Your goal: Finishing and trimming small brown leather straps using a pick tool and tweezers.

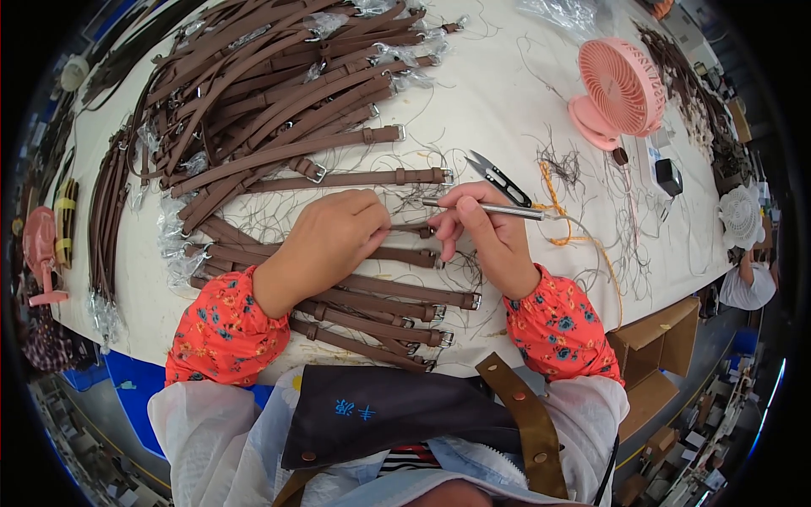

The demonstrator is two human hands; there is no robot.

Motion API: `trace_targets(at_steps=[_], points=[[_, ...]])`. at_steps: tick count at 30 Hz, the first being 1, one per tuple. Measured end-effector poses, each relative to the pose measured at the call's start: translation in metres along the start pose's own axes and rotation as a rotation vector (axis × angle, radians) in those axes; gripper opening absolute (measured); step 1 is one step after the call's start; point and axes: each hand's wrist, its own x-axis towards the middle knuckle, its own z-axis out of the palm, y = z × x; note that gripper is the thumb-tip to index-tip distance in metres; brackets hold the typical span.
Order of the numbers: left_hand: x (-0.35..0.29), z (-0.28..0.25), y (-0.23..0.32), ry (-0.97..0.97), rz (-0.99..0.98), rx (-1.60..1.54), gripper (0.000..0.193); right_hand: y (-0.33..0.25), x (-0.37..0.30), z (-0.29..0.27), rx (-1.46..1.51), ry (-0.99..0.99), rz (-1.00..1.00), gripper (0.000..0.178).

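My left hand (334,237) is closed, knuckles up, over a thin brown belt (412,230) whose end comes out between my two hands. Its fingertips are hidden from above. My right hand (490,232) grips a slim metal pen-shaped tool (494,207) between thumb and forefinger, the tip pointing left toward my left hand. A thin cord runs from the tool's rear end. The lower fingers of my right hand are curled near the belt's end; whether they touch it I cannot tell. Several more belts with silver buckles (439,314) lie around my left wrist.
A large heap of brown belts (279,93) covers the back left. Black thread snips (500,179) and yellow cord (553,203) lie right of my hands. A pink fan (621,84) stands at the back right. Loose thread ends litter the white table; a cardboard box (650,346) sits beyond its right edge.
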Motion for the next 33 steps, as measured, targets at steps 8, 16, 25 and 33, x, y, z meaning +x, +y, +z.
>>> trace_targets(at_steps=[8,16,25,33], points=[[0.0,-0.01,0.007,-0.186,-0.219,-0.27,0.025,-0.001,-0.001,-0.001,0.007,-0.027,0.024,0.033],[-0.001,-0.001,0.009,-0.149,-0.246,-0.357,0.031,-0.002,0.001,-0.003,0.028,0.011,0.012,0.033],[0.003,-0.006,0.002,-0.259,-0.246,-0.365,0.02,-0.007,-0.001,-0.003,-0.116,-0.083,0.095,0.035],[0.004,-0.006,0.001,-0.221,-0.265,-0.433,0.022,-0.008,-0.002,0.0,-0.098,-0.107,0.126,0.03]])
